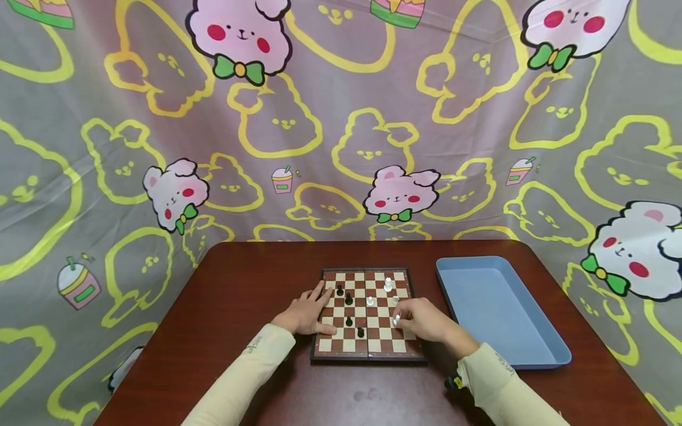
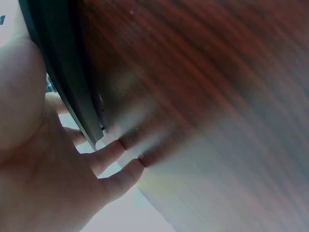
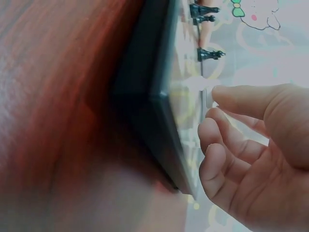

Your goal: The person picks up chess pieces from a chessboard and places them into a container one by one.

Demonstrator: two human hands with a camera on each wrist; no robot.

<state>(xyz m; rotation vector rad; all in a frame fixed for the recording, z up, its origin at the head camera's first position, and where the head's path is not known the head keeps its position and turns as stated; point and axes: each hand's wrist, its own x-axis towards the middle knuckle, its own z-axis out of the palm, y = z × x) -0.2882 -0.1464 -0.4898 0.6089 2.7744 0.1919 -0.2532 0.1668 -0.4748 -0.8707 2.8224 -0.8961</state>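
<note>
A brown-and-white chessboard (image 1: 383,349) in a dark frame lies on the table. My left hand (image 1: 305,313) rests on its left edge with the fingers spread. In the left wrist view, that hand's fingers (image 2: 123,181) reach down past the dark frame (image 2: 67,72) to the tabletop. Over the right side of the board, my right hand (image 1: 426,319) pinches a small white chess piece (image 1: 396,320) between thumb and forefinger. Other white pieces, including a taller one (image 1: 388,285), stand nearby. Several black chess pieces (image 1: 348,299) stand on the left half.
To the right of the board lies a shallow blue tray (image 1: 501,313). The dark brown table (image 1: 245,272) has rounded back corners. A cartoon-printed curtain (image 1: 330,130) hangs around its back and sides.
</note>
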